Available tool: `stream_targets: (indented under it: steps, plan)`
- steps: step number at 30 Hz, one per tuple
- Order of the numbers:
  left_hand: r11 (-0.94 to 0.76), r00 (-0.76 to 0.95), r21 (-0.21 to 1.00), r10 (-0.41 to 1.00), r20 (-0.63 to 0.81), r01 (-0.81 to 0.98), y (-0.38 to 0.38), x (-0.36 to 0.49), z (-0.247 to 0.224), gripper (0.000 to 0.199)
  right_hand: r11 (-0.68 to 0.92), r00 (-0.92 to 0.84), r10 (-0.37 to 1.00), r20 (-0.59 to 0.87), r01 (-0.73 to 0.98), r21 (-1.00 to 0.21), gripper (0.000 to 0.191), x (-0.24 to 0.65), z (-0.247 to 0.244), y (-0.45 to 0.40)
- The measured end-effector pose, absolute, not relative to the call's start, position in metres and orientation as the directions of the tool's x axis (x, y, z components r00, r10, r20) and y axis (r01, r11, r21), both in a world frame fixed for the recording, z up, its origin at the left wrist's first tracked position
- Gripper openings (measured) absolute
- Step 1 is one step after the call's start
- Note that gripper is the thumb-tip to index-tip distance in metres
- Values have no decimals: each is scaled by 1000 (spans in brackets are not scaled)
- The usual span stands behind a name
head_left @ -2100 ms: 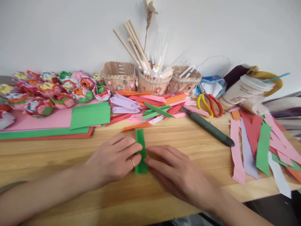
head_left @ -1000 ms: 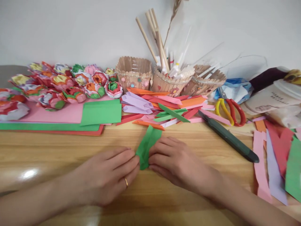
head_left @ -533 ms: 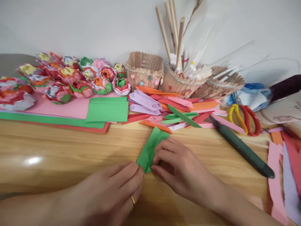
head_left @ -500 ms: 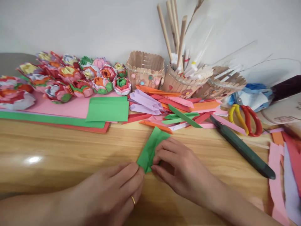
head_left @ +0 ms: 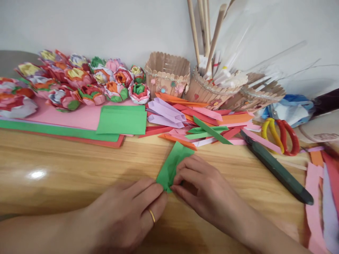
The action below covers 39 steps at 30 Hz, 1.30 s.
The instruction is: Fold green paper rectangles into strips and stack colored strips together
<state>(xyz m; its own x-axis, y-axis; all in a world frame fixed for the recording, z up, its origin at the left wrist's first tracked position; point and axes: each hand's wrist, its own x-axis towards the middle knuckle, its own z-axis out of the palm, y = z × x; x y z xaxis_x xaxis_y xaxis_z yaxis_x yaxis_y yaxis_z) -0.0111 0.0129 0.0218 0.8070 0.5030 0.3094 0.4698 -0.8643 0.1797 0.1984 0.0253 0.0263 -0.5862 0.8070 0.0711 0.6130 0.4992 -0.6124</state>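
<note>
Open tabletop (head_left: 71,155) between left hand (head_left: 135,211) and paper stack (head_left: 69,118); dark tool (head_left: 278,168) at right; folded strips (head_left: 209,128), baskets (head_left: 209,91) behind

Green paper (head_left: 172,164) partly hidden behind right fingers (head_left: 192,164); white cup (head_left: 316,127) (right edge) cropped.

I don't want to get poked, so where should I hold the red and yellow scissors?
Best take the scissors by the handle loops, coming from the near side. The loops face this way, while the metal part points away, beside the blue-and-white packet; I can't make out its tip. Mind the dark green tool lying nearer, to the left.
</note>
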Motion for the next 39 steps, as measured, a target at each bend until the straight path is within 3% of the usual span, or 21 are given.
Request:
stream_targets:
  steps: [9,12,16,20,25,27,30,34,39]
  plan:
    - [-829,797,232,556,236,509,8,-8,16,37,479,-573,818,38,645,-595,8,201,25,28]
    - [-866,818,178,499,285,467,8,-10,21,35,562,-641,764,76,602,-567,11,207,25,30]
    - [-892,823,61,438,362,447,11,-14,21,38,730,-749,640,173,522,-441,18,216,29,27]
    - [-853,788,-38,462,407,520,15,-16,13,43,735,-750,646,142,561,-381,18,215,35,17]
    - [-858,781,5,470,412,514,12,-14,11,39,718,-736,673,72,627,-302,26,204,43,5]
    - [-872,795,23,457,400,489,10,-13,12,40,697,-729,683,34,638,-326,28,202,47,2]
    - [-892,819,14,420,390,451,10,-12,11,43,620,-679,733,44,639,-456,21,205,51,3]
    - [-899,817,10,402,413,437,15,-11,10,46,441,-409,893,188,715,-542,17,212,47,13]
    - [-891,810,26,424,405,454,16,-9,12,46,294,-317,947,50,792,-535,9,210,36,18]
